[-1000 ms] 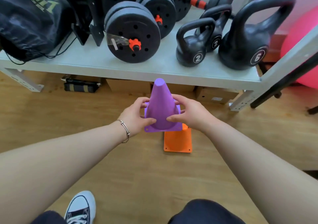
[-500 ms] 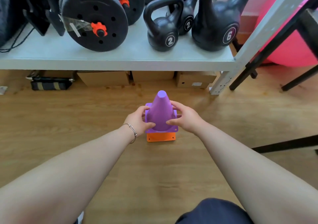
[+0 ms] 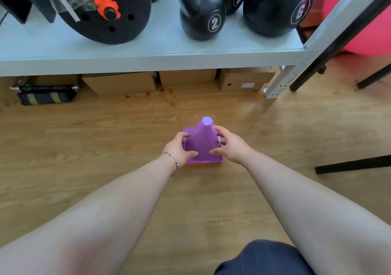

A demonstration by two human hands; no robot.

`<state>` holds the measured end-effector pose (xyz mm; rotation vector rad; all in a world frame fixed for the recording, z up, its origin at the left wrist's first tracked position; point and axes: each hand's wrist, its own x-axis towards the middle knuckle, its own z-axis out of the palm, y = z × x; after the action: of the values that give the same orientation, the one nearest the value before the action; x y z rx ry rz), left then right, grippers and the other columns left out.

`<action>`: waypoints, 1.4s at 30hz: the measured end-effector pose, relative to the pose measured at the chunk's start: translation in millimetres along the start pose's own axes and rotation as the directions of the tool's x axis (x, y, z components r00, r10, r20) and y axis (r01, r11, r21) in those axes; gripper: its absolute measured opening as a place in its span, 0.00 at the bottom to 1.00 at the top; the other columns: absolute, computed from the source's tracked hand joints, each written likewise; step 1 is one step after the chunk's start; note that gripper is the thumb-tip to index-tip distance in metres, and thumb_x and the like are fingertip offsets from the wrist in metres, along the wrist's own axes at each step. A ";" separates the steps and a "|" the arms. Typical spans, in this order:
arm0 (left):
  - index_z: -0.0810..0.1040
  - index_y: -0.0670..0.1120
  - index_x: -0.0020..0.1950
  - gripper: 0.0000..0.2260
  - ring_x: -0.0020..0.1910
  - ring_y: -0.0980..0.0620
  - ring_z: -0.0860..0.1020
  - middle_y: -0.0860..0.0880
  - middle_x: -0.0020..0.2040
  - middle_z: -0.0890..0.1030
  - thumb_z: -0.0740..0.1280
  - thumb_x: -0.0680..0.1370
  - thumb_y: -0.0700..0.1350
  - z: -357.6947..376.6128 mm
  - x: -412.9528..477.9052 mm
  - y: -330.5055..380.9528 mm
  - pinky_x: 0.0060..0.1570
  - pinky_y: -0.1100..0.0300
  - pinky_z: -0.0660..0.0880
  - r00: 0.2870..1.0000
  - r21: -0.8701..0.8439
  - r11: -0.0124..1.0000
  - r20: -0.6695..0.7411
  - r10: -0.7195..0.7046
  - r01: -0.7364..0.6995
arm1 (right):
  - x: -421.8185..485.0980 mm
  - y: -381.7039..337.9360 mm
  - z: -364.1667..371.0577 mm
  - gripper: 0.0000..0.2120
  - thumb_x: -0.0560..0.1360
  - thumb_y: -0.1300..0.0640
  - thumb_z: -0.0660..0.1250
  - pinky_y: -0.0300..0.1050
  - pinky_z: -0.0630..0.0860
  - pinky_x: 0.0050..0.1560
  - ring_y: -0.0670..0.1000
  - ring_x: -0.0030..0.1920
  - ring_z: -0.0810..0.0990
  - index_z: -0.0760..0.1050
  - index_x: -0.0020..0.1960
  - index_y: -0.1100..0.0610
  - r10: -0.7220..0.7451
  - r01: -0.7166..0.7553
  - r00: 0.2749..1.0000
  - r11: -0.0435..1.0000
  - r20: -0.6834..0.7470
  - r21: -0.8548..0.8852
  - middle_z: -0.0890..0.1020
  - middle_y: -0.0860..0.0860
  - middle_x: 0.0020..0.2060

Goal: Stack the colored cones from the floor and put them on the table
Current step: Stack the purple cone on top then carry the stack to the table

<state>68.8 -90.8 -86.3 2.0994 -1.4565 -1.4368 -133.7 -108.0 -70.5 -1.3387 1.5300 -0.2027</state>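
Observation:
A purple cone (image 3: pixel 203 141) stands upright on the wooden floor, seated over an orange cone (image 3: pixel 198 164) of which only a thin strip of base shows beneath it. My left hand (image 3: pixel 179 149) grips the purple cone's left side, thumb at the front. On the cone's right side, my right hand (image 3: pixel 229 145) holds it, thumb at the front and fingers curled behind. Both forearms reach in from the bottom of the view. A pale grey shelf (image 3: pixel 148 61) runs across the top.
On the shelf sit a black weight plate (image 3: pixel 110 10) and black kettlebells (image 3: pixel 203 14). Cardboard boxes (image 3: pixel 120 82) and a striped bag (image 3: pixel 45 96) lie under it. A shelf leg (image 3: pixel 279 84), black frame legs (image 3: pixel 351 164) and a pink ball (image 3: pixel 359 21) are at right.
Both hands lowered the purple cone onto the orange cone until the orange one is almost fully covered. The view dropped and shifted right along the shelf.

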 end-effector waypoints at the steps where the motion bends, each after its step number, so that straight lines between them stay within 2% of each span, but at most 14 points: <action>1: 0.69 0.53 0.72 0.32 0.62 0.46 0.79 0.47 0.65 0.79 0.78 0.71 0.46 0.2 2.2 -0.7 0.63 0.53 0.76 1.000 0.000 1.000 0.007 -0.002 0.002 | 1.3 0.8 0.9 0.39 0.67 0.58 0.76 0.53 0.78 0.61 0.50 0.62 0.79 0.65 0.71 0.35 0.004 -0.004 1.000 1.000 -0.001 -0.006 0.77 0.42 0.65; 12: 0.67 0.52 0.72 0.30 0.59 0.44 0.80 0.46 0.64 0.78 0.76 0.73 0.45 6.6 14.0 -5.8 0.53 0.58 0.74 0.996 0.014 0.999 0.080 -0.045 0.044 | 14.8 11.2 3.8 0.43 0.69 0.61 0.75 0.53 0.77 0.64 0.52 0.64 0.78 0.60 0.73 0.31 0.062 -0.060 0.998 0.997 0.030 -0.040 0.78 0.47 0.65; 14: 0.68 0.51 0.72 0.30 0.60 0.44 0.80 0.46 0.64 0.79 0.75 0.73 0.43 6.8 16.5 -9.4 0.58 0.55 0.78 0.995 0.004 0.999 0.088 -0.042 0.042 | 17.2 15.1 2.3 0.42 0.70 0.64 0.73 0.51 0.76 0.65 0.53 0.65 0.78 0.61 0.74 0.34 0.070 -0.069 0.997 0.997 0.042 -0.032 0.78 0.49 0.65; 17: 0.69 0.51 0.72 0.28 0.62 0.44 0.80 0.44 0.65 0.79 0.73 0.75 0.40 7.8 21.2 -15.1 0.64 0.50 0.77 0.995 -0.029 0.998 0.093 -0.047 0.050 | 17.6 16.9 -0.5 0.37 0.75 0.69 0.64 0.44 0.74 0.64 0.51 0.68 0.76 0.62 0.77 0.41 0.074 -0.072 0.996 0.996 0.050 -0.044 0.76 0.49 0.69; 19: 0.69 0.50 0.73 0.26 0.64 0.44 0.79 0.44 0.67 0.78 0.70 0.77 0.39 7.9 24.6 -17.3 0.67 0.52 0.76 0.995 -0.057 0.997 0.090 -0.052 0.057 | 22.0 18.7 1.7 0.31 0.78 0.66 0.60 0.44 0.72 0.65 0.52 0.70 0.74 0.62 0.78 0.45 0.096 -0.096 0.995 0.992 -0.013 -0.077 0.73 0.49 0.71; 22: 0.67 0.48 0.76 0.24 0.69 0.45 0.75 0.44 0.71 0.76 0.66 0.80 0.40 11.7 29.2 -19.3 0.70 0.54 0.72 0.993 -0.074 0.994 0.095 -0.076 0.083 | 34.1 19.7 11.7 0.23 0.82 0.56 0.59 0.48 0.73 0.63 0.58 0.65 0.76 0.64 0.76 0.51 0.221 -0.229 0.965 0.973 -0.139 -0.040 0.76 0.56 0.68; 25: 0.68 0.48 0.76 0.21 0.67 0.43 0.76 0.43 0.70 0.76 0.62 0.83 0.41 16.3 30.2 -15.8 0.67 0.55 0.72 0.987 -0.124 0.982 0.083 -0.134 0.144 | 44.3 18.1 22.4 0.21 0.83 0.54 0.57 0.49 0.71 0.65 0.60 0.66 0.75 0.64 0.75 0.55 0.361 -0.349 0.916 0.932 -0.177 0.096 0.75 0.60 0.68; 28: 0.70 0.48 0.75 0.18 0.66 0.43 0.77 0.45 0.69 0.77 0.60 0.84 0.43 17.3 29.3 -11.5 0.69 0.52 0.73 0.980 -0.233 0.952 0.065 -0.187 0.197 | 48.9 19.6 26.2 0.23 0.82 0.49 0.57 0.50 0.72 0.66 0.60 0.66 0.75 0.65 0.75 0.56 0.429 -0.386 0.884 0.894 -0.186 0.225 0.74 0.60 0.68; 30: 0.70 0.48 0.74 0.18 0.65 0.42 0.78 0.45 0.68 0.78 0.60 0.83 0.47 18.7 29.6 -12.0 0.69 0.46 0.74 0.972 -0.283 0.930 0.070 -0.224 0.235 | 49.2 23.4 25.7 0.24 0.81 0.46 0.59 0.50 0.75 0.60 0.59 0.62 0.77 0.67 0.73 0.57 0.434 -0.385 0.884 0.885 -0.171 0.261 0.76 0.59 0.66; 33: 0.69 0.48 0.73 0.24 0.64 0.40 0.80 0.43 0.67 0.79 0.65 0.79 0.55 25.7 38.1 -28.3 0.67 0.41 0.76 0.957 -0.354 0.889 0.097 -0.275 0.291 | 44.5 32.1 25.1 0.19 0.81 0.46 0.60 0.43 0.71 0.38 0.54 0.48 0.79 0.73 0.67 0.56 0.420 -0.379 0.905 0.866 -0.063 0.327 0.82 0.58 0.58; 36: 0.67 0.45 0.75 0.32 0.66 0.43 0.79 0.44 0.69 0.78 0.70 0.75 0.57 20.6 29.3 -30.4 0.70 0.43 0.74 0.947 -0.406 0.856 0.127 -0.295 0.321 | 39.9 41.6 24.6 0.19 0.82 0.48 0.61 0.44 0.72 0.36 0.55 0.47 0.80 0.74 0.66 0.58 0.405 -0.374 0.914 0.838 0.005 0.397 0.83 0.59 0.55; 39: 0.67 0.42 0.76 0.27 0.66 0.45 0.78 0.43 0.68 0.78 0.69 0.80 0.50 15.1 19.1 -24.0 0.71 0.47 0.73 0.951 -0.443 0.842 0.158 -0.265 0.309 | 37.5 41.0 23.6 0.16 0.83 0.51 0.61 0.40 0.73 0.31 0.50 0.38 0.80 0.76 0.64 0.60 0.402 -0.356 0.915 0.773 0.028 0.525 0.83 0.55 0.46; 41: 0.68 0.41 0.75 0.25 0.60 0.46 0.79 0.41 0.66 0.78 0.69 0.80 0.46 14.6 16.3 -21.2 0.65 0.49 0.75 0.954 -0.530 0.793 0.171 -0.247 0.300 | 36.3 37.5 23.4 0.14 0.83 0.54 0.61 0.37 0.75 0.28 0.47 0.35 0.80 0.76 0.64 0.61 0.405 -0.325 0.914 0.728 0.003 0.603 0.83 0.55 0.46; 42: 0.69 0.40 0.74 0.23 0.56 0.46 0.79 0.41 0.63 0.79 0.69 0.81 0.43 14.2 14.8 -19.3 0.61 0.51 0.76 0.961 -0.552 0.786 0.142 -0.239 0.277 | 35.2 34.5 24.1 0.15 0.83 0.56 0.62 0.37 0.76 0.28 0.48 0.36 0.80 0.75 0.65 0.62 0.403 -0.297 0.915 0.716 -0.025 0.632 0.83 0.57 0.49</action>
<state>69.6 -88.5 -114.3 1.9099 -0.6280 -1.7742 -131.0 -112.3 -125.0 -0.4984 1.6265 -0.5325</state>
